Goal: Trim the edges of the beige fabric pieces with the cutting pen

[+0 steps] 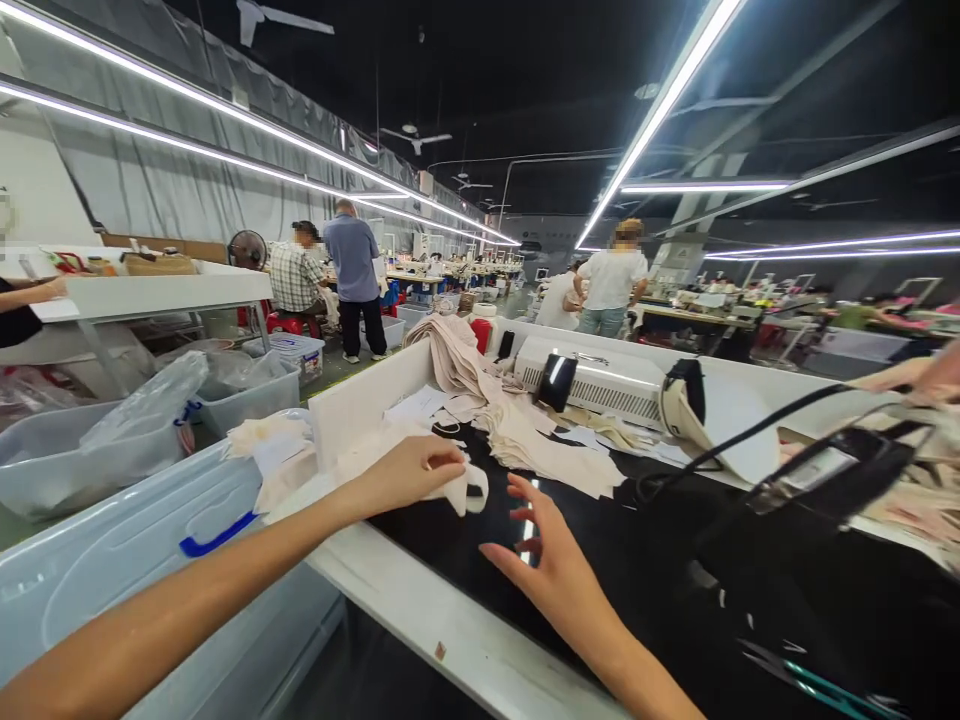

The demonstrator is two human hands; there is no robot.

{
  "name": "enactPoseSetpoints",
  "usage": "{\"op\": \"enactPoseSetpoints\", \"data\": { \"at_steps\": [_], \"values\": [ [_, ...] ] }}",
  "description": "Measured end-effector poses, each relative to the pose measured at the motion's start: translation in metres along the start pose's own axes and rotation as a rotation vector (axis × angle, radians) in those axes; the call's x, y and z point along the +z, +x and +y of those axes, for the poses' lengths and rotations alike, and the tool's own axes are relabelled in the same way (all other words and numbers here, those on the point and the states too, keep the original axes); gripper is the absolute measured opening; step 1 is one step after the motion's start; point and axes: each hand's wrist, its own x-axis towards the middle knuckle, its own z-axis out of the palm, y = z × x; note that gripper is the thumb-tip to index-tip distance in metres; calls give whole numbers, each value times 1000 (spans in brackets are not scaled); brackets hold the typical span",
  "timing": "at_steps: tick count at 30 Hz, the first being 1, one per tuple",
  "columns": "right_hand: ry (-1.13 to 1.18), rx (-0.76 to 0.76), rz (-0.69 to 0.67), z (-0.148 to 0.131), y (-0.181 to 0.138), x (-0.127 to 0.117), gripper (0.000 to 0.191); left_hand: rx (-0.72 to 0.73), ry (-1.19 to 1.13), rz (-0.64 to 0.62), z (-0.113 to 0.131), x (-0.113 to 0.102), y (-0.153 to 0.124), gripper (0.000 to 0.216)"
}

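Observation:
Pinched between the thumb and fingers of my left hand [409,470] is a small cream fabric piece [475,488], curled into a loop at its end. It hangs just above the black work surface [450,555]. To its right, my right hand [555,560] hovers with fingers spread and nothing in them. Beyond both hands lies a fanned stack of cream cut fabric pieces [544,445], with more draped over the table's back rim. Loose white and cream scraps [416,405] lie behind my left hand.
A white vented machine [607,385] stands along the back rim. At right are a blurred black device [847,470] with a cable and another person's hand [934,375]. A teal-handled tool [832,690] lies lower right. A lidded blue bin [97,600] adjoins the table at left.

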Motion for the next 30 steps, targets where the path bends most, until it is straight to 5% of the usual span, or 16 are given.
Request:
{"op": "enactPoseSetpoints", "data": {
  "at_steps": [6,12,16,23,30],
  "values": [
    [-82,-99,21,-13,-7,4,55,30,-160,-194,29,20,-19,33],
    [-115,-88,-123,-33,-18,-17,34,-73,-273,-286,32,29,-30,53],
    [-40,-25,-190,-48,-25,-20,37,-131,-379,-359,40,40,-42,69],
    [130,131,-314,-64,-36,-27,49,-101,-319,-390,57,51,-54,48],
    [144,201,-232,-49,-32,-51,51,-227,-683,-590,54,50,-65,85]
  ]
}}
